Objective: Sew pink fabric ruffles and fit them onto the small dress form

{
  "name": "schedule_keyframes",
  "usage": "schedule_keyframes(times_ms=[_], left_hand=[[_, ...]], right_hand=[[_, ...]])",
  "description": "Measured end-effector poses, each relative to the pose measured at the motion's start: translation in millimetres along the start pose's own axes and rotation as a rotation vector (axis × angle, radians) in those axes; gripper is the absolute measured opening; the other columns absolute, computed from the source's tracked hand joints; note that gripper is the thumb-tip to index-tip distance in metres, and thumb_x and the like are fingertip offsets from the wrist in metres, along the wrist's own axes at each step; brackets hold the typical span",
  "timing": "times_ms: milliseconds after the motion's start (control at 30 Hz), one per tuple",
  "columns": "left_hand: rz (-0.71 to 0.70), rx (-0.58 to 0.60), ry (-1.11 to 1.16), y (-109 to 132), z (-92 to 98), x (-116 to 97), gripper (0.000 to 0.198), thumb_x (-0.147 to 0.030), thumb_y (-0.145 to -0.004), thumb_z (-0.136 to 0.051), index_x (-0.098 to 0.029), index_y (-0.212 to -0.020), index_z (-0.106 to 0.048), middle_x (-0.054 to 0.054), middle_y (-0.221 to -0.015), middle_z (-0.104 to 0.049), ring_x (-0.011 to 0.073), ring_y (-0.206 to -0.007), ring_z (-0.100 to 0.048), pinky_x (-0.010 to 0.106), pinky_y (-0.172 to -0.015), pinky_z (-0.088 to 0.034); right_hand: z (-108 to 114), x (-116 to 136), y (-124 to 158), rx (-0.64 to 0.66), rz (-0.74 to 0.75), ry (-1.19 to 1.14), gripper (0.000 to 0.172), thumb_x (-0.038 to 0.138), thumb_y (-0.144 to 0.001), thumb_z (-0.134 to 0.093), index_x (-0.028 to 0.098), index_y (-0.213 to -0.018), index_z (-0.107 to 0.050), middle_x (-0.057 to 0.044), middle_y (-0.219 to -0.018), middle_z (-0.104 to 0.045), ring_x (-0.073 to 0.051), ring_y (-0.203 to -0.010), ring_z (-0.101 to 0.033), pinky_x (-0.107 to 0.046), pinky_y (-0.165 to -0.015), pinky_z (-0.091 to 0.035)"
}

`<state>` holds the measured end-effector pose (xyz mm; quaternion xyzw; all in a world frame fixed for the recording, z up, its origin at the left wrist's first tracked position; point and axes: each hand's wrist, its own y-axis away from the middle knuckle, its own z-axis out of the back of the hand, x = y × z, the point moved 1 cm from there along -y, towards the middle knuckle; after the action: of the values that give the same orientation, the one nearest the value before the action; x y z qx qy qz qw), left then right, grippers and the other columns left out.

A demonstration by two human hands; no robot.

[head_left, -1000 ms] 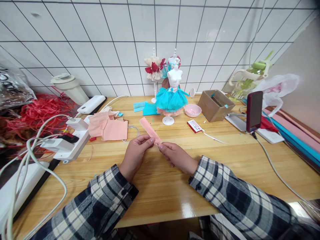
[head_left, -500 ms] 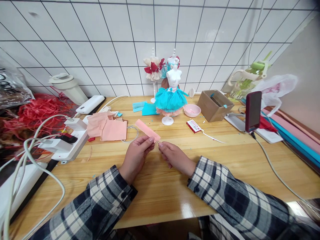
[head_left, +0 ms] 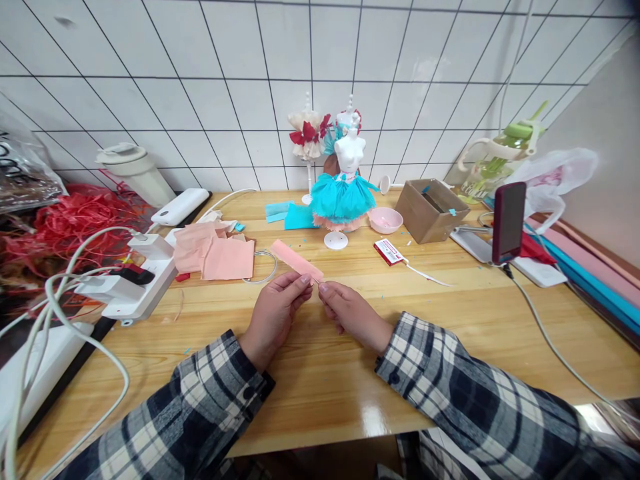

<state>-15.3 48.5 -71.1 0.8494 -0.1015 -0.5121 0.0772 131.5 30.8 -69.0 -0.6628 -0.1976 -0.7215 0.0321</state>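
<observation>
My left hand [head_left: 276, 312] is closed, thumb and fingers pinching a peach-pink crepe paper strip [head_left: 295, 258] near its lower right end. The strip slants up to the left above the table. My right hand [head_left: 354, 311] is closed in a pinch just beside that end, on a thin wire-like piece [head_left: 317, 283] that shows between the two hands; most of it is hidden by the fingers. Beyond the hands stands a small white mannequin [head_left: 349, 155] in a turquoise ruffled paper skirt [head_left: 343, 198] with a pink lower layer.
Folded pink paper [head_left: 227, 259] and a coil of wire [head_left: 273, 268] lie left. Turquoise paper [head_left: 300, 217], a pink bowl [head_left: 385, 221], a cardboard box [head_left: 431, 223] and a red-and-white packet [head_left: 389, 253] are farther back. A power strip [head_left: 135, 293] with cables stands left, a phone [head_left: 509, 223] right.
The lower right end of the paper strip has shifted slightly to the right. Both hands keep nearly the same place and grip.
</observation>
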Motion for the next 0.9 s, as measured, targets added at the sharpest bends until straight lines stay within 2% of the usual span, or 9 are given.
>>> schedule_keyframes(times_ms=[200,700,900], left_hand=[[0.007,-0.009,0.008,0.2,-0.5,0.1,0.020,-0.025,-0.064,-0.083,-0.015,-0.076,-0.071,0.001,-0.076,-0.069,0.0093,-0.071,-0.061,0.021,-0.073,-0.050],[0.009,0.004,0.005,-0.8,0.0,0.2,0.020,-0.025,-0.065,-0.082,-0.015,-0.077,-0.071,0.001,-0.077,-0.069,0.0102,-0.074,-0.062,0.022,-0.077,-0.050],[-0.039,-0.040,-0.009,-2.2,-0.3,-3.6,0.023,-0.026,-0.061,-0.084,-0.015,-0.077,-0.072,0.001,-0.076,-0.069,0.0091,-0.070,-0.060,0.020,-0.071,-0.049]], right_hand=[[0.2,-1.2,-0.7,0.008,0.005,-0.011,0.039,0.057,-0.091,-0.041,0.021,-0.076,-0.043,0.006,-0.060,-0.038,-0.008,-0.046,-0.036,-0.019,-0.039,-0.034],[0.5,0.3,-0.3,0.023,0.014,0.018,0.038,0.055,-0.092,-0.041,0.021,-0.076,-0.043,0.006,-0.060,-0.039,-0.008,-0.045,-0.036,-0.019,-0.039,-0.032],[0.8,-1.1,-0.9,0.020,-0.004,0.031,0.040,0.058,-0.092,-0.039,0.021,-0.076,-0.042,0.006,-0.061,-0.039,-0.008,-0.045,-0.037,-0.019,-0.037,-0.034]])
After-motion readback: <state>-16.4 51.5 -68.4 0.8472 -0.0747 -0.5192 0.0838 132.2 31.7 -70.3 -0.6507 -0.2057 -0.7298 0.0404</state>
